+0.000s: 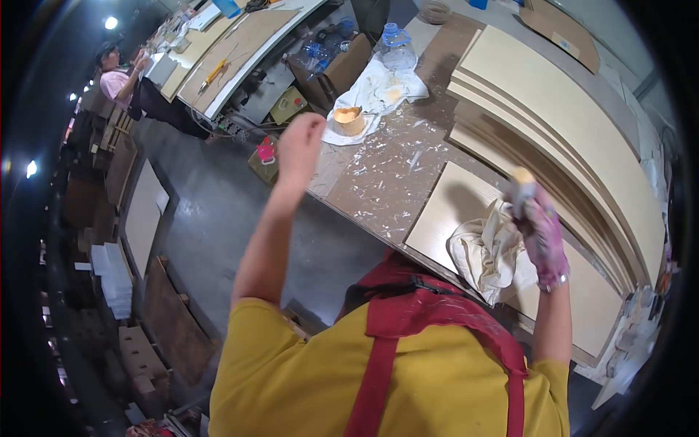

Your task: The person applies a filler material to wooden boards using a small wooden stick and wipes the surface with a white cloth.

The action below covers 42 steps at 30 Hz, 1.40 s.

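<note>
At the counter's near edge, a small bottle is held upright in the gloved right grip just above the crumpled rag on the pale panel, while the left grip, loosely closed and empty, is raised well apart.

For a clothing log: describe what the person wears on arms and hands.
The left hand is bare, with a bare forearm below it. The right hand wears a pink-purple glove smeared with pale stains, and a thin band sits at its wrist. Both arms come out of short yellow sleeves; red apron straps cross the shoulders.
</note>
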Motion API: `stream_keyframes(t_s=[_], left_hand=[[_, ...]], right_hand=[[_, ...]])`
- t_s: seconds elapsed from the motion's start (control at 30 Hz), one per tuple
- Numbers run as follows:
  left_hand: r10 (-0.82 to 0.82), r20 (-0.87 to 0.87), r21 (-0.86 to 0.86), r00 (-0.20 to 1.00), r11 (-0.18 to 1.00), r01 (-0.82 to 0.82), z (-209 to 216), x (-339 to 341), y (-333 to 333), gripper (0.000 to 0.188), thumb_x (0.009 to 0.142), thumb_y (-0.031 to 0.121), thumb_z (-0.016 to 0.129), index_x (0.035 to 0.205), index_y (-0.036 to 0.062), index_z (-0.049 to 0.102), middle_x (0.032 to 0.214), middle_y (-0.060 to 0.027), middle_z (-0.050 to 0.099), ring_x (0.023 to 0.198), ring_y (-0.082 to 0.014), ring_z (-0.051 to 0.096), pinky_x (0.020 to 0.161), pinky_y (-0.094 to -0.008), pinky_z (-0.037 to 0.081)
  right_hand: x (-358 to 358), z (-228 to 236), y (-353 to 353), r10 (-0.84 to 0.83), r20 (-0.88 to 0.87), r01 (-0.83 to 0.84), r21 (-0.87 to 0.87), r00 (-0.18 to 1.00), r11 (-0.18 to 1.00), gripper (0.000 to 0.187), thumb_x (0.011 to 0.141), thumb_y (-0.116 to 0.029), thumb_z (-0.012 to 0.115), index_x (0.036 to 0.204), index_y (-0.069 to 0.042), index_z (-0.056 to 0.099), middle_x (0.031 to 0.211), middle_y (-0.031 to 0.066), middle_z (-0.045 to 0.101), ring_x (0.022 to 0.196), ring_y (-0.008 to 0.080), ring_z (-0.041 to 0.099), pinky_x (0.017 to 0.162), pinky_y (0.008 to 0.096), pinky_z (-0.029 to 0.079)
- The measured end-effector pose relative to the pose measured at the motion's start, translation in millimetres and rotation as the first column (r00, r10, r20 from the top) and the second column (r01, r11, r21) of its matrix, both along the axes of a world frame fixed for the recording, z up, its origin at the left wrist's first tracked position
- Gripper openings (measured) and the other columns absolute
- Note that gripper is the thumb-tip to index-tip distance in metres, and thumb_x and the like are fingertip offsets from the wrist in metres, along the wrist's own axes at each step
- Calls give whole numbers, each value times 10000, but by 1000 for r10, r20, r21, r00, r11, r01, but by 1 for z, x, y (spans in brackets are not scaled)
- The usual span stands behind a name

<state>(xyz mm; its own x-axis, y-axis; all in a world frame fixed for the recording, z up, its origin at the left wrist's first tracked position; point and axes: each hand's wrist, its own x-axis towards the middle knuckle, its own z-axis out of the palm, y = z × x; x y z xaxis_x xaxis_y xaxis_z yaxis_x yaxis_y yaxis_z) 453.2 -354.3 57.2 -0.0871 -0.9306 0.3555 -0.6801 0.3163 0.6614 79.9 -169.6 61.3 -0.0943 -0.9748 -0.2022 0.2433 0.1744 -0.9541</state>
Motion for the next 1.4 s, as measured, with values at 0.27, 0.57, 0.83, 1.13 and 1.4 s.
stream_keyframes(t_s=[0.27, 0.57, 0.83, 1.13, 1.4], left_hand=[[-396, 275, 5, 876, 912, 411, -7, -12, -82, 273, 842, 96, 557, 1109, 64, 603, 1094, -119, 573, 1022, -299, 560, 865, -346, 445], [-591, 563, 177, 578, 769, 614, -14, -23, -114, 215, 828, 157, 589, 1031, 97, 629, 997, -67, 608, 958, -265, 580, 804, -370, 474], [-667, 456, 104, 589, 698, 709, -21, -13, -126, 170, 814, 154, 607, 951, 56, 626, 960, -78, 588, 910, -263, 585, 771, -374, 473], [-607, 371, 47, 703, 768, 638, -15, -5, -129, 146, 822, 153, 615, 881, 20, 611, 879, -99, 593, 807, -257, 594, 708, -333, 473], [-299, -168, 234, 939, 914, 333, -5, 13, -123, 141, 842, 125, 618, 881, -4, 575, 723, -53, 607, 656, -106, 563, 642, -251, 450]], right_hand=[[89, -32, -117, 361, 564, -374, -97, 743, 922, 502, 929, -249, 537, 1347, -37, 359, 1068, 177, 605, 778, 173, 628, 607, 234, 521], [110, -33, -128, 371, 655, -395, -120, 658, 911, 585, 856, -60, 599, 1373, -5, 330, 1296, 179, 483, 1078, 290, 585, 832, 327, 544], [107, -42, -145, 332, 524, -347, -72, 785, 935, 554, 799, -60, 665, 1297, -20, 426, 1213, 137, 538, 1052, 240, 584, 828, 311, 508], [116, -28, -159, 299, 246, -323, 64, 922, 944, 504, 792, -105, 710, 1237, -36, 483, 1070, 70, 582, 918, 160, 593, 782, 270, 484], [151, -15, -204, -16, -769, -330, -292, 639, 898, 461, 824, -263, 676, 1166, 17, 544, 1068, 157, 606, 979, 263, 605, 855, 339, 470]])
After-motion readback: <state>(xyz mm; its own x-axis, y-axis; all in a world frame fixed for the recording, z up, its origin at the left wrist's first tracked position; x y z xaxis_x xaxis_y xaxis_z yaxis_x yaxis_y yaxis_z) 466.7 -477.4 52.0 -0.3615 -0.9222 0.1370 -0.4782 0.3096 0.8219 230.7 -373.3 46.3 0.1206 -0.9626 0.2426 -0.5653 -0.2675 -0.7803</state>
